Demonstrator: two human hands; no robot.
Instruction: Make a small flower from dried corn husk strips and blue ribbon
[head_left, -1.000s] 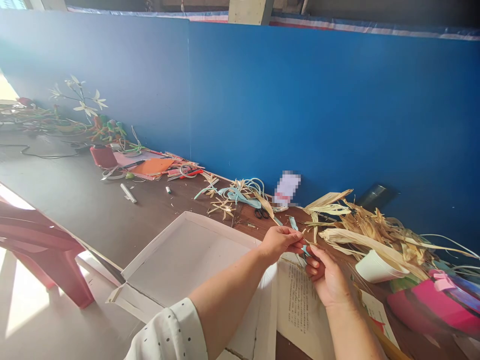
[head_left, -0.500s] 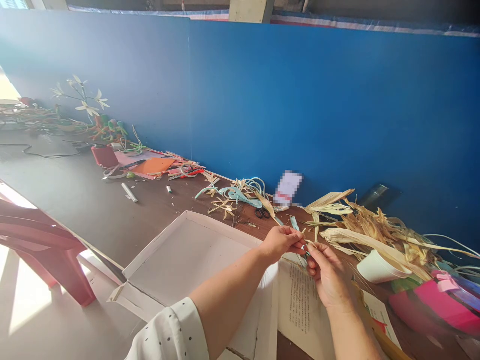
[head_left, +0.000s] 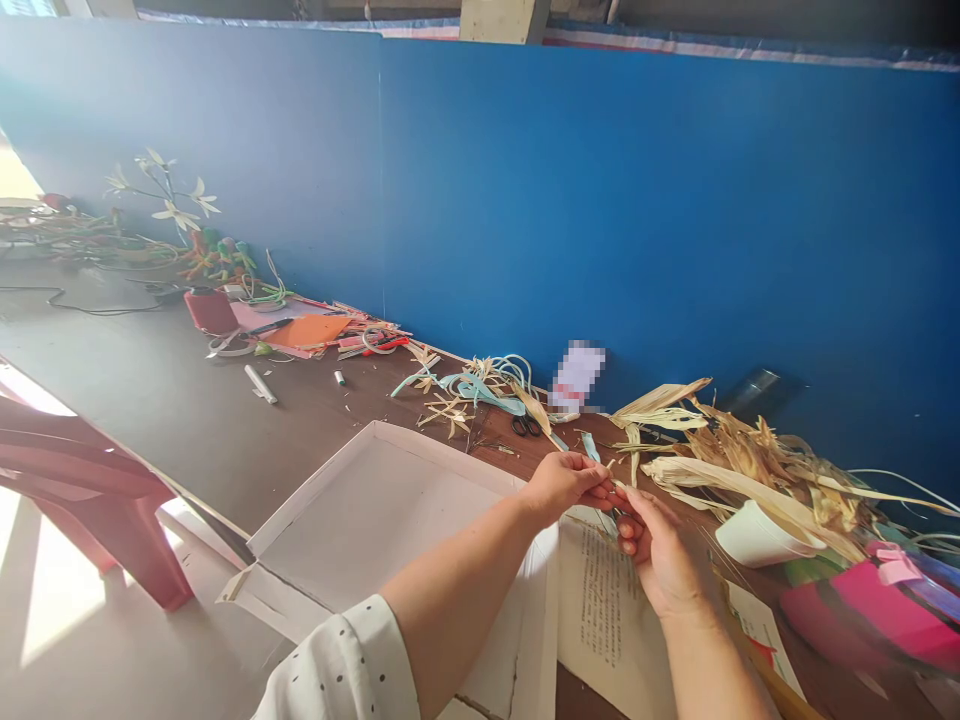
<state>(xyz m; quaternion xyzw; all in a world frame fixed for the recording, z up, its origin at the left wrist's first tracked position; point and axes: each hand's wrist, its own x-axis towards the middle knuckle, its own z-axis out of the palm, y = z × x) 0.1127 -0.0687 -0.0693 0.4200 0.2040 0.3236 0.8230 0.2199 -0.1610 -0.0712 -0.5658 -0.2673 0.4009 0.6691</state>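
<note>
Near the far right corner of the white tray [head_left: 420, 510], the left hand [head_left: 566, 488] and right hand [head_left: 658, 550] meet, both pinching a thin pale strip [head_left: 618, 484]; right of the tray lies a printed sheet [head_left: 604, 630], beyond its far edge black scissors [head_left: 525, 426], farther right dry husks [head_left: 742, 455]

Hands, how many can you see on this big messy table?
2: the left hand is by the white box, and the right hand is over the printed page, close beside it.
</note>
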